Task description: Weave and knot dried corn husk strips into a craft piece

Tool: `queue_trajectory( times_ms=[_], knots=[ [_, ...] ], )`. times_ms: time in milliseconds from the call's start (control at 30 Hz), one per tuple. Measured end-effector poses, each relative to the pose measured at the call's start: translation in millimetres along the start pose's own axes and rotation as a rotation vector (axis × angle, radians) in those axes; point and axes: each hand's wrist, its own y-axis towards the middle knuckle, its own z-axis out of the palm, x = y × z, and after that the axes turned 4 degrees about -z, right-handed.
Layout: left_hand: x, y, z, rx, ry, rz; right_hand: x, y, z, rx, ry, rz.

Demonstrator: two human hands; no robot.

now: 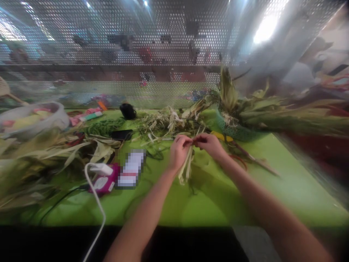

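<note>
Over the middle of the green table (174, 207), my left hand (180, 148) and my right hand (209, 144) meet fingertip to fingertip. Both are closed in a pinch on a small bundle of pale, dried husk strips (187, 165). The strips' lower ends hang down toward me, and some thin ends stick up above my fingers. Exactly how the strips run between the fingertips is too small to tell. Just beyond my hands lies a heap of shredded dry husk (170, 120).
To the left are a pile of leafy husks (24, 174), a magenta power strip (105, 180) with a white plug and cable, a blurred-out phone (131, 169) and a white basin (58, 118). At the right, a green basket (237, 131) holds long husks beside a stick (256, 160). Perforated mesh (174, 43) stands behind.
</note>
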Motion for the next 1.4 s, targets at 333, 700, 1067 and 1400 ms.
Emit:
queue_trajectory(
  times_ms=[333, 700, 1067, 1400],
  knots=[
    [-2.2, -3.2, 5.9, 0.016, 0.05, -0.102, 14.9, -18.1, 12.4, -0.194, -0.865, -0.315],
    [11.8, 1.0, -6.5, 0.021, 0.02, -0.242, 1.0, -4.1, -5.9, -0.058, -0.569, -0.155],
    [18.5, 6.0, -3.8, 0.055, -0.003, -0.432, 9.5, -4.2, 7.2, 0.03, 0.25, -0.013],
    [10.5, 5.7, -4.2, 0.097, -0.69, -0.518, -10.4, 5.0, 11.8, -0.126, 0.565, 0.151]
  ],
)
